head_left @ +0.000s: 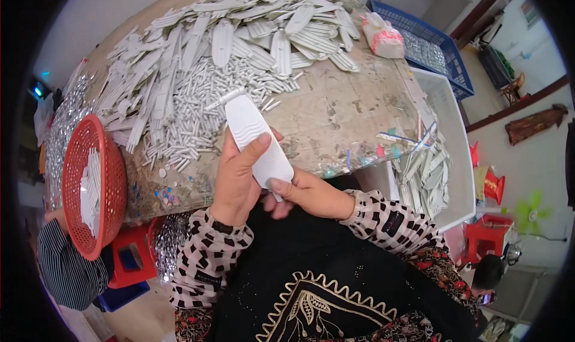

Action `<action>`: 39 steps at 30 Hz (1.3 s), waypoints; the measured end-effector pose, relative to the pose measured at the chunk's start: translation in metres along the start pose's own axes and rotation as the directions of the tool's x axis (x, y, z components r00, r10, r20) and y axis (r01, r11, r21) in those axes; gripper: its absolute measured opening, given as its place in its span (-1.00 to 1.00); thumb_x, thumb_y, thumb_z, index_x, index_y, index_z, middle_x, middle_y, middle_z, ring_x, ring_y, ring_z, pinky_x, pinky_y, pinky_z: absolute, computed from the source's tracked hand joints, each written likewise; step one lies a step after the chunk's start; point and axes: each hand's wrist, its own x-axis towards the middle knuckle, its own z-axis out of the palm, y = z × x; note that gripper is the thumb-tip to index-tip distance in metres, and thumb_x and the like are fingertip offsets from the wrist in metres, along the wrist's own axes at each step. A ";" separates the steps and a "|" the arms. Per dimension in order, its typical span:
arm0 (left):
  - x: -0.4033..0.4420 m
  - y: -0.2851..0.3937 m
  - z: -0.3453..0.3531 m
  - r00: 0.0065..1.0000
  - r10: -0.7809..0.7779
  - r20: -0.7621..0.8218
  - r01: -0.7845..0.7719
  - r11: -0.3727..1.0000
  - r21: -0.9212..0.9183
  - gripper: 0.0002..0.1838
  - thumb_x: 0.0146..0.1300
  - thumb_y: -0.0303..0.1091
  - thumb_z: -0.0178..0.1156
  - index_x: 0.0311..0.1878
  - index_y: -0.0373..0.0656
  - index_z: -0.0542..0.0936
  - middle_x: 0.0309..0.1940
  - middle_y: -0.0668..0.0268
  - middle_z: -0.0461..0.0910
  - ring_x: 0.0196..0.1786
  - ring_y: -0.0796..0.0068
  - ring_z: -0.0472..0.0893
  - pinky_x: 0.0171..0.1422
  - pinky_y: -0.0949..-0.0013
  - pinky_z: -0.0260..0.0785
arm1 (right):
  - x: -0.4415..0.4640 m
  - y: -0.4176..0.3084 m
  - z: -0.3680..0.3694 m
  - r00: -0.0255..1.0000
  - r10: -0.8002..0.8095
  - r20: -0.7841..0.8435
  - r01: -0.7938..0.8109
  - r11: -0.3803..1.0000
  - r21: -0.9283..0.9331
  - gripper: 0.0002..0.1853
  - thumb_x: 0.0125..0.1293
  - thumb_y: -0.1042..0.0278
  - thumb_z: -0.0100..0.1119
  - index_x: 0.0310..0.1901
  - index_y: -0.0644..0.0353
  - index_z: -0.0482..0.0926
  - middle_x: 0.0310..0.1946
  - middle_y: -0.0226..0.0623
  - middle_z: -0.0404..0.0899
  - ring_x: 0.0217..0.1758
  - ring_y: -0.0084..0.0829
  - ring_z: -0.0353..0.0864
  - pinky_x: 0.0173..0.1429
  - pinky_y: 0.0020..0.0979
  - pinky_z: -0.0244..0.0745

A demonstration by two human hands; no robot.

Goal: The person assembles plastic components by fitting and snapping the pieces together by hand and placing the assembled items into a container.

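Both my hands hold one white plastic piece (254, 137), flat and elongated with wavy ridges, tilted over the table's front edge. My left hand (236, 177) wraps its side, thumb on top. At its lower end my right hand (305, 192) pinches it, thumb on top; the fingers beneath are partly hidden. A short white rod (226, 98) lies across the piece's upper end. Just beyond are a heap of small white rods (200, 102) and a large pile of flat white pieces (221, 42) on the worn table (335, 111).
A red basket (117, 186) with white pieces stands at the left, a person in a striped sleeve (66, 264) beside it. At right are a white bin (458, 162) of pieces, a blue crate (458, 72) and a plastic bag (383, 37). Another person's head (488, 273) shows lower right.
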 end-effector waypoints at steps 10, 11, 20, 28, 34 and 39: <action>0.009 -0.050 -0.023 0.884 -0.433 0.177 0.375 0.883 0.283 -0.52 0.41 -0.18 0.15 0.27 -0.21 0.35 -0.03 0.19 0.60 -0.05 0.44 0.61 0.09 0.35 0.48 | -0.123 -0.042 -0.085 0.522 -0.601 -0.605 -0.357 0.490 -0.795 -0.73 0.47 0.28 0.02 0.04 0.30 0.37 -0.49 -0.38 0.52 -0.50 -0.58 0.51 -0.46 -0.55 0.38; 0.009 -0.053 -0.029 0.880 -0.453 0.140 0.408 0.875 0.261 -0.63 0.45 -0.26 0.09 0.22 -0.23 0.39 -0.10 0.19 0.62 -0.11 0.45 0.63 0.03 0.39 0.51 | -0.134 -0.058 -0.084 0.379 -0.722 -0.578 -0.234 0.530 -0.815 -0.75 0.48 0.27 0.00 -0.01 0.29 0.40 -0.49 -0.37 0.51 -0.47 -0.57 0.52 -0.42 -0.55 0.38; 0.011 -0.063 -0.045 0.892 -0.429 0.139 0.400 0.895 0.198 -0.67 0.48 -0.30 0.03 0.19 -0.26 0.39 -0.17 0.16 0.60 -0.17 0.38 0.65 -0.04 0.36 0.56 | -0.161 -0.021 -0.166 0.379 -0.831 -0.408 -0.740 -0.007 -0.673 -0.67 0.54 0.15 -0.15 -0.18 0.30 0.43 -0.47 -0.27 0.49 -0.45 -0.53 0.41 -0.36 -0.44 0.34; 0.010 -0.065 -0.041 0.904 -0.408 0.127 0.369 0.895 0.250 -0.68 0.49 -0.30 0.00 0.19 -0.27 0.40 -0.17 0.17 0.60 -0.19 0.40 0.65 -0.03 0.36 0.57 | -0.171 -0.119 -0.065 -0.231 -0.955 -0.186 0.268 0.121 -0.956 -0.71 0.48 0.12 0.02 -0.07 0.22 0.45 -0.40 -0.34 0.55 -0.40 -0.53 0.48 -0.31 -0.51 0.39; 0.018 -0.065 -0.043 0.916 -0.381 0.126 0.343 0.906 0.248 -0.69 0.49 -0.30 0.00 0.18 -0.27 0.41 -0.16 0.17 0.59 -0.19 0.42 0.65 -0.03 0.37 0.58 | -0.145 -0.055 -0.144 0.398 -0.596 -0.697 -0.640 0.364 -0.677 -0.75 0.45 0.21 0.03 -0.15 0.27 0.45 -0.45 -0.30 0.51 -0.40 -0.46 0.49 -0.32 -0.48 0.37; 0.009 -0.068 -0.044 0.898 -0.408 0.165 0.358 0.895 0.264 -0.67 0.49 -0.29 0.00 0.19 -0.26 0.41 -0.15 0.16 0.60 -0.18 0.41 0.65 -0.04 0.39 0.57 | -0.129 -0.083 -0.063 0.143 -0.902 -0.408 0.107 0.424 -0.899 -0.77 0.51 0.21 -0.02 -0.04 0.20 0.38 -0.45 -0.47 0.45 -0.48 -0.68 0.32 -0.39 -0.60 0.23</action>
